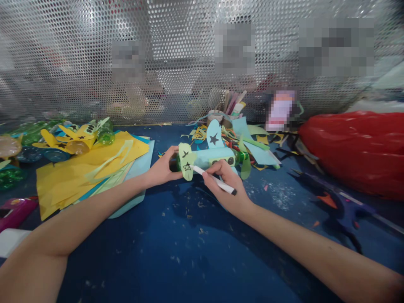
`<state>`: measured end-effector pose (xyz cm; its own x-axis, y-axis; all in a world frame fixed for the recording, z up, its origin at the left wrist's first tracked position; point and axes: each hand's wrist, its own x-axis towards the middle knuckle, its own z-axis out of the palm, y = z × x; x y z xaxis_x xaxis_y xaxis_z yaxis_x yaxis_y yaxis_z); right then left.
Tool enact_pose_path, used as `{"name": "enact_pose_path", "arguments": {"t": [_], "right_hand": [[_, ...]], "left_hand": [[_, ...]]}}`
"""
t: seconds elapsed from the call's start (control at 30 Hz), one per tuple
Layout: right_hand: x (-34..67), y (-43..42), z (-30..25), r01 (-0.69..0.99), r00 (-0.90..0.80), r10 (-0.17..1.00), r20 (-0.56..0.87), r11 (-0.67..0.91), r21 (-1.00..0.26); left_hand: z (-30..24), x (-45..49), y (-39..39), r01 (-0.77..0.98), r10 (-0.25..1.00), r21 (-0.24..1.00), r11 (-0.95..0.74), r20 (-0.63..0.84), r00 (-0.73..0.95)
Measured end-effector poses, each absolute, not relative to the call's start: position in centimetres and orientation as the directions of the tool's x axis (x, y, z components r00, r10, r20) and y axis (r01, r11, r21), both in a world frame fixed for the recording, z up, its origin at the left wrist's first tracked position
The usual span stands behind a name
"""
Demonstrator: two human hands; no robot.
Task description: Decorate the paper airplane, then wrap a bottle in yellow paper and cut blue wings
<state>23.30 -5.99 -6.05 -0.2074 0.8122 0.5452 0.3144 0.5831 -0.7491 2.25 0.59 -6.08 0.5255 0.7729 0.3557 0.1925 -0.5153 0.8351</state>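
My left hand is closed around the bottom end of a toy plane made from a green plastic bottle wrapped in light blue paper. A pale green tail piece carries a filled black star and an outlined one. In my right hand is a white marker with a black end, its tip at the outlined star. A light blue wing with a black star stands up behind the bottle. Dark round windows show on a pale green strip, partly covered by my right fingers.
Yellow and blue paper sheets lie at left, near a finished-looking yellow plane. Paper scraps and a cup of sticks are behind. At right are a blue glue gun and a red plastic bag. A perforated metal screen stands at the back.
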Motion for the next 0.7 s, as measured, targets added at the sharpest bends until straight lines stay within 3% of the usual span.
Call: {"name": "enact_pose_path", "arguments": {"t": [0.7], "right_hand": [[23.3,-6.19,-5.87,0.339,-0.268,0.795,0.545,0.607,-0.719]], "left_hand": [[-6.1,2.32,0.6,0.177,0.776,0.845,-0.504,0.353,0.522]]}}
